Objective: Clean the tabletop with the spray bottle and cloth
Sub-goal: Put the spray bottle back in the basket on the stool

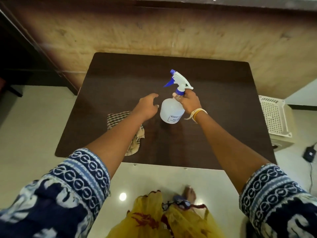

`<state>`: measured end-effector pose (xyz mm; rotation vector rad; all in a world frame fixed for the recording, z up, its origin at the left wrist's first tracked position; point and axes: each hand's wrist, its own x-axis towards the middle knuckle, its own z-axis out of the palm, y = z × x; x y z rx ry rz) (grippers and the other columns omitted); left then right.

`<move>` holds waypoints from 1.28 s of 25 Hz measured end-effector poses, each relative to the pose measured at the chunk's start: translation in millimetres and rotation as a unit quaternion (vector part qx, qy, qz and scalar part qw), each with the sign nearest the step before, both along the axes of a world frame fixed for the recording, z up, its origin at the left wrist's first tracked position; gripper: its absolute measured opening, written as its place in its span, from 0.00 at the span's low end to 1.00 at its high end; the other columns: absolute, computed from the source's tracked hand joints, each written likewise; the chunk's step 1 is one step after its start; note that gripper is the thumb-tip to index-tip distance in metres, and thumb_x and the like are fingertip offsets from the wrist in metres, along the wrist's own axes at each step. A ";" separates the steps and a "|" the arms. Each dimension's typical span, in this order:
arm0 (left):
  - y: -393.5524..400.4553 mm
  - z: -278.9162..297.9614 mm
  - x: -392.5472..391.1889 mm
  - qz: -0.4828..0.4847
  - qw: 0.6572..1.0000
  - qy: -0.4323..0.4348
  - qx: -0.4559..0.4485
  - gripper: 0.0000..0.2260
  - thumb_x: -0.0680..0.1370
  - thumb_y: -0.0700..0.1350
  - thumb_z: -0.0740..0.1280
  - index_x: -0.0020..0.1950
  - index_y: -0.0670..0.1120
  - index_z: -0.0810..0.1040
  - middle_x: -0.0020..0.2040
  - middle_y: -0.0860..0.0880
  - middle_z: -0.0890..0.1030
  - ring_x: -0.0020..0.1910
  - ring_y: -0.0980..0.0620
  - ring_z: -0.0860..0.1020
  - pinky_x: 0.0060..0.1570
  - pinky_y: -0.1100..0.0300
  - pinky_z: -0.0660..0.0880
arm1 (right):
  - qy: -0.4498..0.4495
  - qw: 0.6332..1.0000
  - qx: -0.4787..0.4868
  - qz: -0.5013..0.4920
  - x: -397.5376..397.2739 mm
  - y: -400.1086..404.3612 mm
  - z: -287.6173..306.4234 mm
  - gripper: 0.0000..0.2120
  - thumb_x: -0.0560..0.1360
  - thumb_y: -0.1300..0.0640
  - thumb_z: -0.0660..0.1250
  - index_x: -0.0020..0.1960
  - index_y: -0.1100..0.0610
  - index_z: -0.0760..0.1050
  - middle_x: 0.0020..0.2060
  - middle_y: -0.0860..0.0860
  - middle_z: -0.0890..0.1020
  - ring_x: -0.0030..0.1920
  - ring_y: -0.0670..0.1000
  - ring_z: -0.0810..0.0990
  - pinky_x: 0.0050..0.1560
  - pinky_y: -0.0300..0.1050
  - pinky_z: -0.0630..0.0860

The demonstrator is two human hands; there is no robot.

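So a fair bit is getting blocked here: the left forearm is lying right across the cloth [120,118], so only a checkered corner is poking out on the left and a crumpled beige tail is hanging out below the arm [135,143], the middle part is just hidden. The label on the bottle [172,111] is only partly readable, some dark print in a box, and the rest is too small and curving away to make out. The right hand [187,101] is wrapping around the bottle's neck just under the blue collar, fingers closed on it, and it's covering the shoulder of the bottle on that side. Can't really tell whether the bottle's base is sitting on the table [223,117] or being held just off it. The bottle itself is clear and looking like it's got clear liquid in it, but the level is hard to judge. The white trigger head with the blue nozzle and blue lever is pointing up and away to the left. The left hand [147,106] is hovering just left of the bottle, fingers loosely spread and not gripping anything, not quite touching it as far as I can see. Bangles and a thread are sitting on the right wrist [197,114]. At the right edge a white crate [272,115] is getting partly cut off by the table, and its contents aren't visible.
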<state>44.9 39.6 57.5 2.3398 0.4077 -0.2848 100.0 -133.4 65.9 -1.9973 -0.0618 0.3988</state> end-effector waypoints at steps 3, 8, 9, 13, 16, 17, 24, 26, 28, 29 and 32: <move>-58.2 -0.2 25.1 -0.027 0.999 0.001 0.017 0.22 0.79 0.44 0.66 0.73 0.50 0.69 0.71 0.44 0.73 0.68 0.44 0.72 0.67 0.50 0.70 | 0.001 0.999 0.021 -0.024 22.6 -64.2 -0.5 0.15 0.70 0.42 0.70 0.52 0.48 0.77 0.53 0.52 0.83 0.55 0.56 0.81 0.60 0.58 0.77; -172.2 -7.2 61.3 -0.062 0.996 0.039 0.056 0.23 0.79 0.45 0.65 0.74 0.51 0.67 0.72 0.44 0.70 0.70 0.43 0.70 0.67 0.44 0.70 | 0.025 0.999 0.035 -0.031 71.6 -177.8 -2.0 0.07 0.76 0.49 0.68 0.52 0.50 0.76 0.54 0.54 0.83 0.56 0.57 0.80 0.61 0.64 0.76; -195.9 -9.7 67.9 -0.076 0.993 0.047 0.075 0.24 0.79 0.45 0.65 0.75 0.51 0.66 0.72 0.43 0.69 0.71 0.42 0.69 0.67 0.44 0.69 | 0.032 0.998 0.035 -0.030 80.9 -200.5 -0.7 0.07 0.77 0.50 0.68 0.53 0.51 0.76 0.55 0.54 0.82 0.56 0.57 0.80 0.61 0.64 0.75; -273.9 -13.3 96.9 -0.137 0.981 0.071 0.116 0.25 0.79 0.46 0.65 0.76 0.50 0.65 0.72 0.43 0.68 0.71 0.42 0.68 0.67 0.44 0.69 | 0.044 0.998 0.041 -0.029 118.1 -273.8 4.0 0.07 0.78 0.52 0.67 0.54 0.53 0.75 0.57 0.57 0.81 0.57 0.59 0.79 0.61 0.62 0.75; -318.8 -12.5 129.1 -0.170 0.975 0.068 0.127 0.25 0.79 0.46 0.65 0.76 0.50 0.65 0.72 0.43 0.68 0.70 0.41 0.69 0.65 0.45 0.69 | 0.033 0.997 0.050 -0.043 147.6 -324.3 4.6 0.05 0.77 0.52 0.68 0.51 0.52 0.74 0.53 0.57 0.82 0.54 0.58 0.81 0.57 0.58 0.78; -331.8 -13.2 139.9 -0.178 0.973 0.068 0.131 0.25 0.79 0.46 0.64 0.76 0.49 0.65 0.72 0.43 0.68 0.70 0.41 0.68 0.65 0.45 0.69 | 0.028 0.997 0.051 -0.052 157.5 -339.9 4.5 0.06 0.77 0.53 0.68 0.51 0.52 0.74 0.51 0.56 0.82 0.52 0.57 0.81 0.54 0.56 0.79; -421.7 -22.4 219.7 -0.199 0.968 0.032 0.148 0.24 0.80 0.49 0.62 0.76 0.48 0.64 0.73 0.42 0.66 0.72 0.41 0.67 0.66 0.41 0.65 | -0.008 0.995 -0.015 -0.096 230.6 -441.0 -13.2 0.06 0.74 0.46 0.69 0.46 0.48 0.76 0.47 0.51 0.81 0.48 0.53 0.79 0.51 0.51 0.76; -446.1 -29.1 238.6 -0.189 0.968 0.026 0.162 0.23 0.80 0.49 0.62 0.75 0.47 0.65 0.72 0.42 0.66 0.72 0.41 0.65 0.66 0.40 0.64 | -0.013 0.993 -0.054 -0.108 250.5 -467.9 -29.1 0.08 0.72 0.44 0.71 0.43 0.47 0.75 0.43 0.50 0.81 0.46 0.52 0.78 0.49 0.48 0.74; -463.2 -38.7 258.0 -0.180 0.966 0.022 0.184 0.24 0.80 0.49 0.62 0.75 0.45 0.64 0.74 0.40 0.63 0.74 0.41 0.61 0.68 0.38 0.62 | -0.007 0.989 -0.084 -0.119 270.5 -492.3 -50.0 0.09 0.73 0.47 0.72 0.41 0.49 0.74 0.38 0.48 0.79 0.42 0.50 0.75 0.47 0.45 0.71; -471.3 -44.8 270.7 -0.173 0.966 0.020 0.193 0.25 0.81 0.49 0.62 0.76 0.45 0.63 0.75 0.40 0.61 0.75 0.41 0.59 0.70 0.36 0.61 | -0.003 0.988 -0.093 -0.121 281.9 -505.4 -62.9 0.10 0.73 0.48 0.73 0.39 0.48 0.73 0.36 0.47 0.78 0.41 0.50 0.75 0.46 0.45 0.70; -487.0 -71.5 296.9 -0.141 0.965 0.007 0.219 0.26 0.81 0.49 0.61 0.77 0.43 0.58 0.78 0.39 0.55 0.79 0.41 0.52 0.72 0.33 0.55 | 0.017 0.985 -0.106 -0.135 312.4 -533.6 -104.3 0.10 0.72 0.49 0.74 0.41 0.51 0.74 0.37 0.50 0.78 0.40 0.51 0.76 0.45 0.46 0.72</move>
